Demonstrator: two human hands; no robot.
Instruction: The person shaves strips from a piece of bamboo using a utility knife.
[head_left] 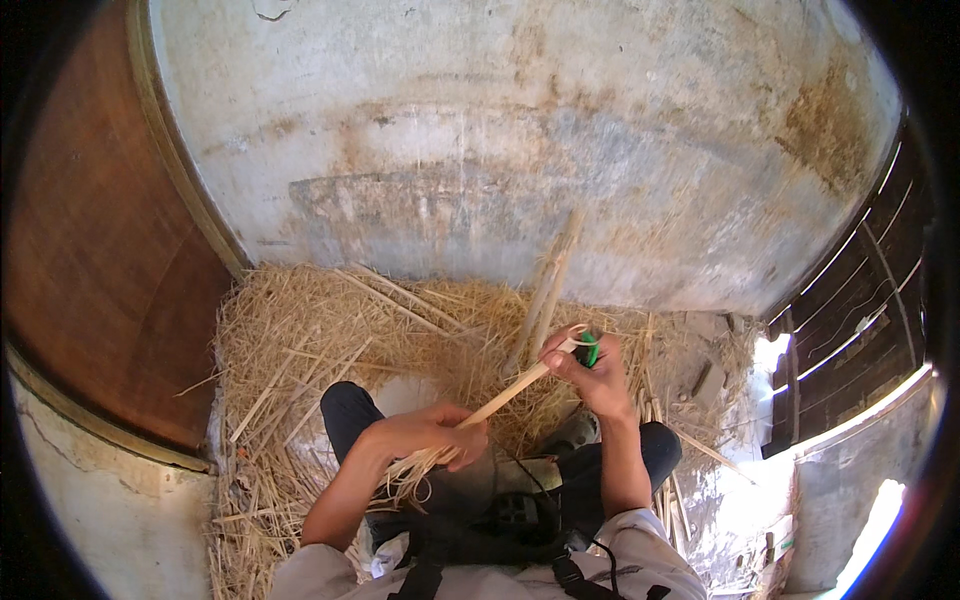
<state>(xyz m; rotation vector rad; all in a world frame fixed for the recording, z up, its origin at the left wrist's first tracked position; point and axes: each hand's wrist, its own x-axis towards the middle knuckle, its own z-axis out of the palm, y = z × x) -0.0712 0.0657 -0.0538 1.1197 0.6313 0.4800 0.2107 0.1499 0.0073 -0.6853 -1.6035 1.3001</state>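
Observation:
A pale split bamboo strip (510, 393) slants up to the right in front of me, between my two hands. My left hand (430, 434) is closed around its lower part, where a bunch of thin curled shavings (412, 472) hangs below the palm. At the upper end, my right hand (592, 378) grips a small green and black tool (588, 350) against the strip. A thin curl loops over the tool there. The tool's blade or working edge is hidden by my fingers.
Straw-like shavings (275, 330) and loose strips cover the floor around my legs. Two bamboo poles (553, 280) lean on the stained wall (480, 150) ahead. A brown door panel (110, 250) stands at left, dark slats (850, 290) at right. A block (709, 384) lies right.

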